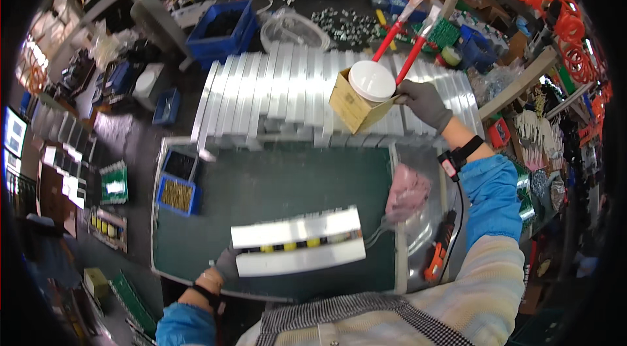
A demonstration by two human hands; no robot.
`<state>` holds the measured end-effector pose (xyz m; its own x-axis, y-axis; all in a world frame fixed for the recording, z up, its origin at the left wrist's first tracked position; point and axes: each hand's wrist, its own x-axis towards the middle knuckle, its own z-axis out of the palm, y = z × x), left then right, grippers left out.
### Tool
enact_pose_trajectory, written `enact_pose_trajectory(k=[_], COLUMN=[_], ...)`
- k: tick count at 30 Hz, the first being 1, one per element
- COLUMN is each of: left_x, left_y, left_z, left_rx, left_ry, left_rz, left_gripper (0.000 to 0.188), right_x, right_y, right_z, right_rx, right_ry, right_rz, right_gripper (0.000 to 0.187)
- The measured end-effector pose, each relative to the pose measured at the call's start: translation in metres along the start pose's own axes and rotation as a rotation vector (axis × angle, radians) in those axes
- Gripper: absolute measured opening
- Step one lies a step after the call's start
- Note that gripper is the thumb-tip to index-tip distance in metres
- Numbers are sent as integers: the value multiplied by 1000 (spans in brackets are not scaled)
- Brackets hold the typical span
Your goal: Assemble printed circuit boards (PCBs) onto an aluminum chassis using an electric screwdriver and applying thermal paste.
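A long white metal housing (299, 264) lies on the green work table, with yellow and black parts along its middle gap. My left hand (227, 265), in a grey glove, is closed at its left end, the fingertips partly hidden. At arm's length, my gloved right hand (424, 103) grips the right edge of a small cardboard box (356, 111) over the metal profiles. In the box are a white-lidded round tub (372, 80) and two brushes with red handles (410, 59). The right fingers are close to the nearer brush handle.
Silver metal profiles (281, 85) line the table's far side. Blue bins (175, 194) of small parts stand at the green tabletop's (287, 176) left. A pink bag (408, 192) and an orange power screwdriver (439, 251) lie right. Orange coiled hoses (568, 19) hang at upper right.
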<state>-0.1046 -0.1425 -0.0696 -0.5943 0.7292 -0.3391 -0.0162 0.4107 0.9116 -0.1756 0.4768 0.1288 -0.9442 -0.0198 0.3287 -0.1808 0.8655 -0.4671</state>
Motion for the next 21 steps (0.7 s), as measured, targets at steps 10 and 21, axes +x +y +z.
enact_pose_trajectory(k=[10,21], left_x=[12,6], left_y=[-1,25], left_z=[-9,-9], left_rx=[432,305], left_ry=[34,-20], left_rz=[152,85], left_gripper=[102,109], right_x=[-108,-118], right_y=[-53,7], right_z=[40,97], right_rx=[-101,150], right_ry=[-122,-110], right_rz=[-108,126], right_gripper=[23,19])
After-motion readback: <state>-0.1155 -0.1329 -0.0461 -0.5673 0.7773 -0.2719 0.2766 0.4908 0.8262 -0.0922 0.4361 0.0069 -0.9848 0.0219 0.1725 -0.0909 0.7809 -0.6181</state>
